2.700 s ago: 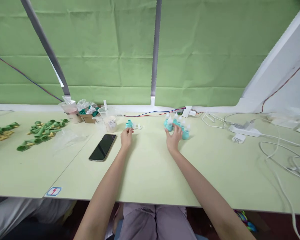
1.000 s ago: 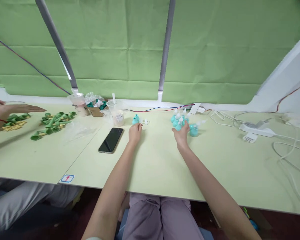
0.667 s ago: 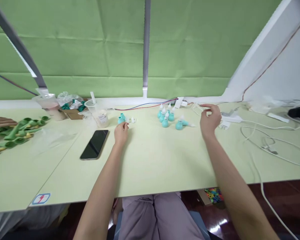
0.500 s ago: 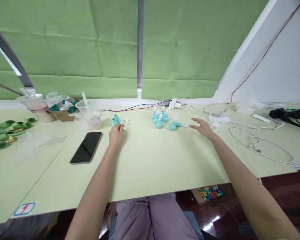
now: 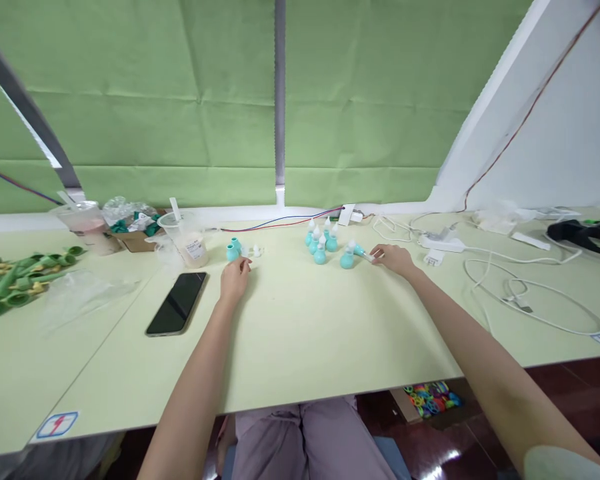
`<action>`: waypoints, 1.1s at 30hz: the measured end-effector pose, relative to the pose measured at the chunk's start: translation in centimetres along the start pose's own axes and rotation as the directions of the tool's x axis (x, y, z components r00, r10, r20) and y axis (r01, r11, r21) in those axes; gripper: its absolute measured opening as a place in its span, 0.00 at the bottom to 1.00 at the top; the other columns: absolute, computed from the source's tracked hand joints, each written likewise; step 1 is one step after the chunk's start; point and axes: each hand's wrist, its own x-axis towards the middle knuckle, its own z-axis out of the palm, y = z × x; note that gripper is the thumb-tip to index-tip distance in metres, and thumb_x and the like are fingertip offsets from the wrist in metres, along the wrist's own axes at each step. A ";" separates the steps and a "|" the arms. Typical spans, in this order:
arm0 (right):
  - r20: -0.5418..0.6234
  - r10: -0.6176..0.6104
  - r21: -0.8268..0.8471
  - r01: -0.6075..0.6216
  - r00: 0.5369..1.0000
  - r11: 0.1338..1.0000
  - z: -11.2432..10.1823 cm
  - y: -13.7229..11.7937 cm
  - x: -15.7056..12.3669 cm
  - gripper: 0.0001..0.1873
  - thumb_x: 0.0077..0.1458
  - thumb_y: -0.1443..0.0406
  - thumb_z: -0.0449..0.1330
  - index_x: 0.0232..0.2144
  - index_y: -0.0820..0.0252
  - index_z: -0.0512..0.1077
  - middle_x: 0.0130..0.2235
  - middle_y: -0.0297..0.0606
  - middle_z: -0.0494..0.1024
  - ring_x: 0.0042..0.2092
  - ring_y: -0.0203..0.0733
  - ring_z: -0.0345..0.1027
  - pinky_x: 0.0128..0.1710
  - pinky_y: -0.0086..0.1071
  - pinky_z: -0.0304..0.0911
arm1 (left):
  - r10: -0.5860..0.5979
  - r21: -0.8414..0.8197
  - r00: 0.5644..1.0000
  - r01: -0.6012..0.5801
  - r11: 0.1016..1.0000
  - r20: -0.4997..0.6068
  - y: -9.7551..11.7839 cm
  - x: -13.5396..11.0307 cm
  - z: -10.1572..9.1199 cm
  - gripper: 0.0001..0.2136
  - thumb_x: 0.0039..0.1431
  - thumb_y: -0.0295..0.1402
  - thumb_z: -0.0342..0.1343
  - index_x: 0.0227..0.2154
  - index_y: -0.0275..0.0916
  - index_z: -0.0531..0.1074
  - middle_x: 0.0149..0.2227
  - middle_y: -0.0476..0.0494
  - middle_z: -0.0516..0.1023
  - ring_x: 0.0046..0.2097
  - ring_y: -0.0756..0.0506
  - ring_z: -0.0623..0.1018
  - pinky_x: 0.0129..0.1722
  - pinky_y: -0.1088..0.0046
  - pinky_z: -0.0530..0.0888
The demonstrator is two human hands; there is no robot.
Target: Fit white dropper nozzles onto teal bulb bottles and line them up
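My right hand pinches the white nozzle of a teal bulb syringe lying on its side on the table. Just left of it, another bulb syringe stands upright with its nozzle on. Several more upright teal bulb syringes form a group in the middle. My left hand rests on the table with curled fingers; whatever they hold, if anything, is hidden. Right behind it are teal bulbs without nozzles and small white nozzles.
A black phone lies left of my left arm. Plastic cups and a small cardboard box stand behind it. Green parts and a clear bag lie far left. White cables and a power strip are right.
My right hand has moved left and closed on the nozzle of the lying bulb syringe. My left hand has stayed nearly in place. The view has shifted slightly.
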 end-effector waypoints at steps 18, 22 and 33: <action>-0.010 -0.345 0.099 0.345 0.938 0.933 -6.5 -7.3 5.3 0.11 0.48 0.70 0.60 0.34 0.55 0.79 0.36 0.33 0.81 0.39 0.40 0.72 0.40 0.30 0.63 | 0.004 0.062 0.999 -0.007 0.998 0.050 -0.3 0.2 0.5 0.12 0.62 0.31 0.44 0.37 0.39 0.74 0.30 0.45 0.78 0.35 0.43 0.76 0.35 0.71 0.66; 0.094 -0.387 0.064 0.383 0.917 0.922 -7.5 -8.3 5.9 0.12 0.49 0.72 0.58 0.34 0.56 0.79 0.35 0.33 0.81 0.39 0.40 0.73 0.39 0.29 0.63 | 0.014 0.092 0.998 -0.020 0.996 0.065 -0.2 0.2 0.5 0.12 0.62 0.30 0.44 0.37 0.40 0.74 0.30 0.45 0.78 0.35 0.43 0.76 0.35 0.72 0.66; 0.183 -0.358 0.001 0.364 0.915 0.931 -7.3 -9.7 5.4 0.09 0.49 0.68 0.60 0.33 0.58 0.79 0.38 0.35 0.80 0.43 0.43 0.72 0.42 0.31 0.65 | 0.004 0.109 0.997 -0.012 0.994 0.072 0.1 0.1 0.5 0.12 0.62 0.30 0.44 0.37 0.41 0.74 0.33 0.45 0.79 0.36 0.43 0.76 0.35 0.71 0.66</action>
